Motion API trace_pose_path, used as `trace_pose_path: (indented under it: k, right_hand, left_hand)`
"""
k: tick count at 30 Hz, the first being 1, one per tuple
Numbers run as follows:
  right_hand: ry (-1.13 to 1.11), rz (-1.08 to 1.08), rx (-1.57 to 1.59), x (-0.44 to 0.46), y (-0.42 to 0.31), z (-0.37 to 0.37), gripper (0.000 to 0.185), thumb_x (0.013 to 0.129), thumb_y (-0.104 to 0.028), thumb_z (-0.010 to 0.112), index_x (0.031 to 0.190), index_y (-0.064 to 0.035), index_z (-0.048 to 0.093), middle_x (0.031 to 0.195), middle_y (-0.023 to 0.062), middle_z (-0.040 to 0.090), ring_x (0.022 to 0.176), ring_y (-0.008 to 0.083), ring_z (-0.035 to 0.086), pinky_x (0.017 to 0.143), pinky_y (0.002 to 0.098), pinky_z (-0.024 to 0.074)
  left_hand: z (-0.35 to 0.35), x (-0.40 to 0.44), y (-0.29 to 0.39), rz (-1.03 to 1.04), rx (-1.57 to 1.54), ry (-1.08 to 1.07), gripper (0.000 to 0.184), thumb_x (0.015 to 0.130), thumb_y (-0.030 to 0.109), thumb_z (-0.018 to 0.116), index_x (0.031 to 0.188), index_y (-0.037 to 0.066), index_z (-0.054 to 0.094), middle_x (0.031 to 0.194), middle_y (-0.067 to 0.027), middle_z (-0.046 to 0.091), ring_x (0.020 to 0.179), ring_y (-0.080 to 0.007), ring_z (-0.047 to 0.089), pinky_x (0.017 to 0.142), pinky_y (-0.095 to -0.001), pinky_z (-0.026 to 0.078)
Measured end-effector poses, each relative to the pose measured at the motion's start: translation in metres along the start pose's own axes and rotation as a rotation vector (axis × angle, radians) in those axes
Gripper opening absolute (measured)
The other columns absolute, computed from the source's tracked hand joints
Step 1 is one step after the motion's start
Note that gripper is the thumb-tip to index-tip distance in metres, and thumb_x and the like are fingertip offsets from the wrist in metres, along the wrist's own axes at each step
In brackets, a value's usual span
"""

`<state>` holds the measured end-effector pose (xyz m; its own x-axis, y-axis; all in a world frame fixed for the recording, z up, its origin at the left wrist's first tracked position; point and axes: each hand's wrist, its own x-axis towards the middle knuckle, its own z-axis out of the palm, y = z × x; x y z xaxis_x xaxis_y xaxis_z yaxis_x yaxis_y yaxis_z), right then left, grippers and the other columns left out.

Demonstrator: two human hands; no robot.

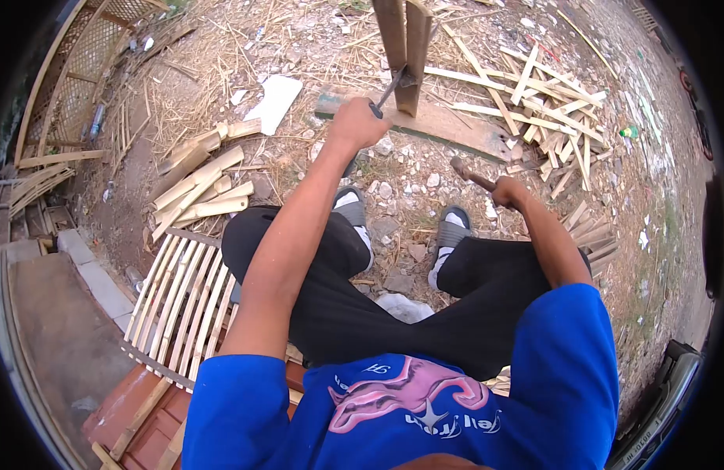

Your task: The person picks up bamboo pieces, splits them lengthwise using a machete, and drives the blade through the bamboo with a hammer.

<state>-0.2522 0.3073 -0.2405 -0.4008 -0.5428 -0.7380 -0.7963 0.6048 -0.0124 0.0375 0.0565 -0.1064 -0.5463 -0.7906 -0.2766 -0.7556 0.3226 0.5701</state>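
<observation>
My left hand (pixel 360 124) is wrapped round the dark handle of a knife (pixel 390 88). The blade slants up into an upright length of bamboo (pixel 418 55), which is split from the top into two halves. The bamboo's lower end rests on a worn plank (pixel 456 131) lying on the ground. My right hand (pixel 508 193) grips the handle of a hammer (pixel 461 168), held low to the right of the bamboo, its head apart from the knife.
Several pale split strips (pixel 562 106) lie heaped to the right of the plank. More bamboo pieces (pixel 201 192) lie at the left. A slatted panel (pixel 178 298) stands beside my leg. A white scrap (pixel 276 103) and stones litter the ground. A car's edge (pixel 667 399) shows lower right.
</observation>
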Motion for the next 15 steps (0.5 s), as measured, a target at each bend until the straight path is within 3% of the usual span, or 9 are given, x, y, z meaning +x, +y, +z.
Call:
trace_pose_path:
  k: [2,5,6,7,8,11,15]
  right_hand:
    - [-0.031,-0.001,-0.078,-0.006,0.013,0.010,0.027,0.066,-0.014,0.071,0.087,0.0031,0.072,0.082,0.0229,0.070,0.071,0.0318,0.070,0.063,0.0410,0.0536]
    - [0.030,-0.063,0.099,-0.025,0.005,-0.011,0.030,0.067,-0.014,0.072,0.093,0.0021,0.071,0.077,0.0199,0.069,0.066,0.0309,0.068,0.060,0.0410,0.0524]
    - [0.072,-0.033,0.248,-0.038,-0.006,-0.028,0.032,0.069,-0.012,0.072,0.097,0.0024,0.068,0.076,0.0173,0.068,0.061,0.0277,0.065,0.054,0.0405,0.0498]
    - [0.173,-0.154,0.313,-0.040,-0.011,-0.039,0.031,0.072,-0.011,0.072,0.099,0.0023,0.065,0.071,0.0134,0.064,0.054,0.0222,0.059,0.048,0.0381,0.0461]
    - [0.102,-0.110,0.520,-0.058,-0.029,-0.068,0.030,0.076,-0.011,0.071,0.101,0.0017,0.061,0.068,0.0085,0.059,0.051,0.0162,0.054,0.045,0.0326,0.0428]
    - [0.344,-0.264,0.933,-0.101,-0.072,-0.122,0.020,0.084,-0.015,0.071,0.090,-0.0035,0.056,0.061,-0.0016,0.049,0.046,0.0068,0.043,0.041,0.0254,0.0323]
    - [0.528,-0.400,1.016,-0.108,-0.100,-0.164,0.022,0.084,-0.017,0.071,0.092,-0.0021,0.057,0.058,-0.0013,0.049,0.049,0.0080,0.047,0.046,0.0280,0.0381]
  left_hand:
    - [0.012,-0.001,-0.001,0.026,-0.010,0.020,0.040,0.072,0.033,0.071,0.092,-0.002,0.068,0.093,-0.0240,0.069,0.092,-0.0368,0.067,0.084,-0.0418,0.052]
    - [0.014,0.003,0.011,-0.002,-0.036,-0.019,0.039,0.072,0.032,0.071,0.093,-0.002,0.068,0.094,-0.0239,0.070,0.092,-0.0368,0.068,0.085,-0.0419,0.052]
    - [0.014,0.003,0.016,-0.009,-0.053,-0.029,0.039,0.072,0.031,0.072,0.093,-0.002,0.068,0.094,-0.0241,0.070,0.092,-0.0369,0.067,0.085,-0.0419,0.052]
    - [0.014,0.002,0.019,-0.005,-0.047,-0.032,0.039,0.072,0.031,0.072,0.093,-0.002,0.068,0.094,-0.0241,0.070,0.092,-0.0369,0.068,0.084,-0.0419,0.052]
    - [0.013,0.002,0.020,-0.002,-0.040,-0.031,0.038,0.072,0.030,0.072,0.093,-0.002,0.068,0.094,-0.0241,0.070,0.091,-0.0370,0.068,0.084,-0.0419,0.052]
    - [0.017,0.003,0.017,0.018,-0.027,-0.014,0.037,0.072,0.029,0.072,0.092,-0.002,0.068,0.092,-0.0243,0.070,0.090,-0.0368,0.068,0.082,-0.0417,0.052]
    - [0.024,0.007,0.002,0.042,-0.036,0.000,0.036,0.072,0.029,0.072,0.091,-0.002,0.068,0.090,-0.0242,0.070,0.088,-0.0365,0.068,0.081,-0.0417,0.053]
